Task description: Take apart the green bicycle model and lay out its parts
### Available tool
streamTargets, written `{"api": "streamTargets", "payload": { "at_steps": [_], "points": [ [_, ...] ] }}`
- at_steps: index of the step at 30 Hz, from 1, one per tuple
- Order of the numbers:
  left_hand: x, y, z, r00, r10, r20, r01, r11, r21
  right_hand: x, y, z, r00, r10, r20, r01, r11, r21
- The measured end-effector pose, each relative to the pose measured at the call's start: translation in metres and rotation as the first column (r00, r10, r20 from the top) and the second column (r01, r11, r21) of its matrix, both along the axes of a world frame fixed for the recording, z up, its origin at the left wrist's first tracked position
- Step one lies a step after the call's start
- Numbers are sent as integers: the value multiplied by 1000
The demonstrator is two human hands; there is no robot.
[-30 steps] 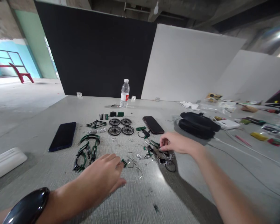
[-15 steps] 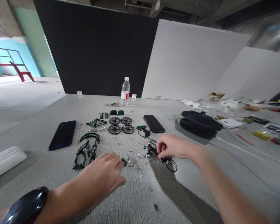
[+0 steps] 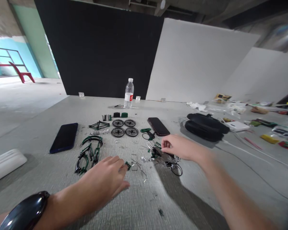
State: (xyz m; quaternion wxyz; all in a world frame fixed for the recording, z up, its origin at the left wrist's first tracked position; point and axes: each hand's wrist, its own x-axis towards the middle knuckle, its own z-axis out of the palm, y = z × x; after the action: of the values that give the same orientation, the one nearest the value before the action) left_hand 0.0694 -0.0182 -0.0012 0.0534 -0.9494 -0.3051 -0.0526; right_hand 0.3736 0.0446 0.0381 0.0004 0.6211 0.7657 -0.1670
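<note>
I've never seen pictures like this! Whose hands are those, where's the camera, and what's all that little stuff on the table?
There's no robot here, just a person. They wear the camera on their head, so every picture looks forward and down. Their bare left hand is beside a small green piece; their bare right hand reaches into a pile of small parts. I can't tell whether either holds anything. Farther away lie four spoked wheels, between two phones, and a plastic bottle stands behind.

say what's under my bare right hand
Small dark green and silvery parts lie just left of the bare right hand on the grey surface; what the hand itself covers cannot be seen.
</note>
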Motion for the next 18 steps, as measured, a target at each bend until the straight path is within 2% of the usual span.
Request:
{"api": "streamTargets", "payload": {
  "at_steps": [4, 7, 13, 18],
  "points": [
    [0, -1, 1, 1000, 3, 3, -3, 1000, -11, 1, -6, 9, 995, 27, -93, -40, 989, -141],
    [1, -1, 3, 1000, 9, -5, -9, 999, -35, 5, -6, 7, 996, 28, -80, -48, 963, -264],
    [1, -1, 2, 999, 20, -43, -21, 999, -27, 11, 1, -4, 1000, -4, -11, 2, 985, -173],
    [1, 0, 1, 999, 14, -40, -14, 1000, -16, -2, -2, 5, 995, 40, -90, -47, 996, -73]
  ]
}}
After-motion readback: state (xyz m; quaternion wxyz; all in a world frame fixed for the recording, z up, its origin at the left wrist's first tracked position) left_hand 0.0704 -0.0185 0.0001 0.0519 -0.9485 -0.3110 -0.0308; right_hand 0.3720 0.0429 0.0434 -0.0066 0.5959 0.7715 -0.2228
